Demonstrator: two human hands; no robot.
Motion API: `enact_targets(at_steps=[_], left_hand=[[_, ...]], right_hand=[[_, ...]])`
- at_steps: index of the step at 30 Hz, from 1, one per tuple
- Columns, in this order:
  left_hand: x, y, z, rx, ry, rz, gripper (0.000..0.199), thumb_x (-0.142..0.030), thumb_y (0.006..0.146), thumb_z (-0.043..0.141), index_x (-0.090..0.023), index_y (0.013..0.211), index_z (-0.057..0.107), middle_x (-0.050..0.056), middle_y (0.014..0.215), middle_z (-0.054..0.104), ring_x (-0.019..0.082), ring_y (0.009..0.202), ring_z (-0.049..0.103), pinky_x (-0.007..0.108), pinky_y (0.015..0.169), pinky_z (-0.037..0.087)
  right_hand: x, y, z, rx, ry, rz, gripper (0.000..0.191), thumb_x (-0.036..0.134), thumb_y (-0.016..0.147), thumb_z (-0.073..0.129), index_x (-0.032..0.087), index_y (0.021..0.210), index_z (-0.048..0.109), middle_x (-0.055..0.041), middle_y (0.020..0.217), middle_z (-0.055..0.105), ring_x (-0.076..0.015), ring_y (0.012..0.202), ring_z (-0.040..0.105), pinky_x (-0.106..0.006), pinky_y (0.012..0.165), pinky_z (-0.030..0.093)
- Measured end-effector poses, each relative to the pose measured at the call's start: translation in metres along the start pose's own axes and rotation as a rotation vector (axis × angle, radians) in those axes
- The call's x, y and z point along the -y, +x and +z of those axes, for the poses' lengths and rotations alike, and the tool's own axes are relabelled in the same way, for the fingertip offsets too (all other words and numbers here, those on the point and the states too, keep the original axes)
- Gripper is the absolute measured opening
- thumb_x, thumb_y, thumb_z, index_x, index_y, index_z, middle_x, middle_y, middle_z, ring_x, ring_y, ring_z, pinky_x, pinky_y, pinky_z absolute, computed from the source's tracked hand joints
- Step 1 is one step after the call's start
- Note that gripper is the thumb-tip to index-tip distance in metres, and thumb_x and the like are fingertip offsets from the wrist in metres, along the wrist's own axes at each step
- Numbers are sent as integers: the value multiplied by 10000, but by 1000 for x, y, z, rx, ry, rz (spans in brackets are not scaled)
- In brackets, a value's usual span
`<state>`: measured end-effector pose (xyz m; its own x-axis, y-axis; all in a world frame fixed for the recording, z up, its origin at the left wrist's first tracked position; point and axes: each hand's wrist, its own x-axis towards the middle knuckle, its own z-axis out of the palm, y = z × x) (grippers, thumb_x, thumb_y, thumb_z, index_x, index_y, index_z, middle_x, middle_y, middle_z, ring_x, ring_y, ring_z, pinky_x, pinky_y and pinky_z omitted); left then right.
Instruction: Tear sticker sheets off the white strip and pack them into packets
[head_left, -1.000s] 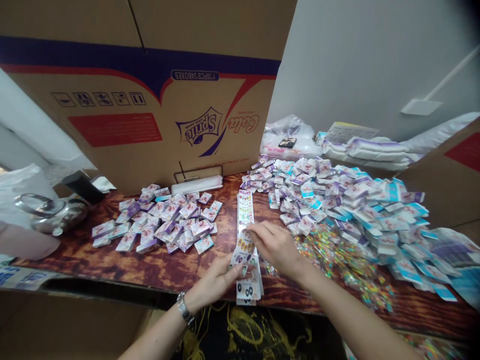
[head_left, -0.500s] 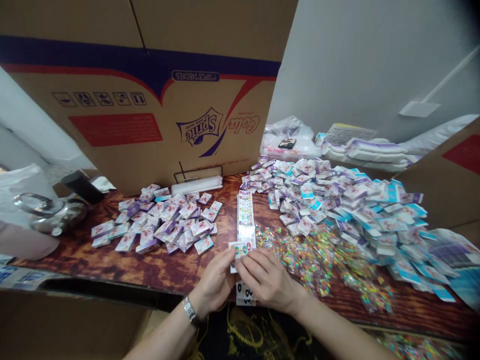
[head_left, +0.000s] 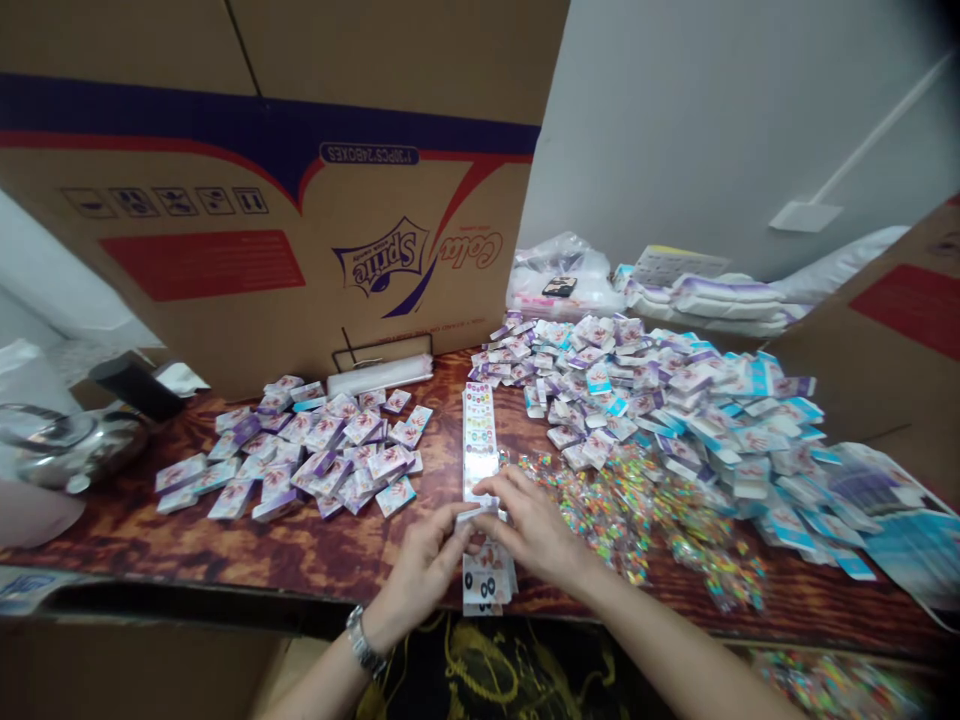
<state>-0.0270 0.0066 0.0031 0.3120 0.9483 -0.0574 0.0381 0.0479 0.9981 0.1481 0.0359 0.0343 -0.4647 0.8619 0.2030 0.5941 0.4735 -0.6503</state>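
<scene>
My left hand (head_left: 427, 565) and my right hand (head_left: 541, 530) meet at the front of the table. Between them they pinch a small sticker sheet (head_left: 475, 512), which looks folded over and is partly covered by the fingers. Under and beyond the hands lies a stack of printed sticker strips (head_left: 480, 430) with rows of coloured faces. Nearer to me, loose printed sheets (head_left: 486, 582) with black oval marks reach the table edge. Small bags of colourful candy (head_left: 637, 510) lie just right of my right hand.
Closed small boxes (head_left: 322, 445) are heaped on the left, open ones (head_left: 675, 400) in a larger heap on the right. A big carton (head_left: 300, 230) stands behind. A rolled plastic bag (head_left: 381, 376) lies before it. At far left is a metal kettle (head_left: 82, 450).
The sticker sheet, flat and facing up before, is now bent over between my fingers. My right fingers have spread over its far side. The whole view has shifted slightly.
</scene>
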Motion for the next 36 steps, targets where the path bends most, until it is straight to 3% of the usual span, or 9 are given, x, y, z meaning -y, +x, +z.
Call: enact_targets(at_steps=[8,14,16,19,22,26,28,32,36], left_hand=[[23,-1,3,-128,597,240,164,-196,896,354,-204,1010,471,48,776,648,192,671,642,282,603,477],[22,4,7,-171,522,193,141,-246,893,398,-217,1008,474,29,794,651,181,695,657,272,604,500],[18,7,6,-218,402,138,249,-299,885,441,-206,1115,443,44,860,657,184,766,661,283,646,525],[13,12,3,-294,291,115,363,-347,861,490,-184,1182,438,62,911,661,186,798,655,287,664,543],[12,14,4,-226,292,139,263,-360,855,502,-176,1032,564,65,883,675,187,772,656,281,663,541],[18,13,10,-163,324,170,214,-337,874,486,-181,956,607,57,863,683,173,742,656,253,632,533],[21,12,11,-172,359,207,197,-313,886,472,-186,958,604,52,854,682,165,733,653,246,630,531],[17,13,8,-178,560,350,229,-231,904,433,-192,1099,548,88,997,656,193,918,626,315,793,521],[1,24,0,-193,891,518,548,-171,882,443,-162,1396,252,171,1378,397,286,1288,353,479,1025,355]], right_hand=[[-11,-11,38,7,-250,-12,139,223,911,459,171,804,531,-46,791,559,-159,726,523,-247,634,396],[-27,2,22,148,-157,-120,170,275,908,479,184,783,551,-8,747,575,-127,695,533,-214,629,399],[-45,19,7,131,-144,-20,168,312,887,526,203,768,575,18,745,591,-114,720,552,-199,662,412],[-85,51,-13,-88,-240,227,245,248,953,376,170,862,590,-55,911,605,-153,866,556,-272,775,421],[-125,78,-19,-231,-322,439,212,178,923,423,112,848,610,-167,1146,530,-219,1014,531,-359,874,408],[-153,90,-17,-264,-346,573,196,268,897,526,142,1035,585,-100,1158,547,-192,973,567,-382,837,476],[-155,88,-19,-251,-340,577,233,309,908,509,157,1074,566,-68,1081,586,-173,913,587,-367,794,496],[-137,72,-30,-159,-275,458,313,285,955,339,122,920,605,-79,839,632,-178,789,598,-288,693,451],[-95,49,-37,133,-102,220,300,359,910,423,155,806,617,-3,689,615,-126,640,560,-205,568,404]])
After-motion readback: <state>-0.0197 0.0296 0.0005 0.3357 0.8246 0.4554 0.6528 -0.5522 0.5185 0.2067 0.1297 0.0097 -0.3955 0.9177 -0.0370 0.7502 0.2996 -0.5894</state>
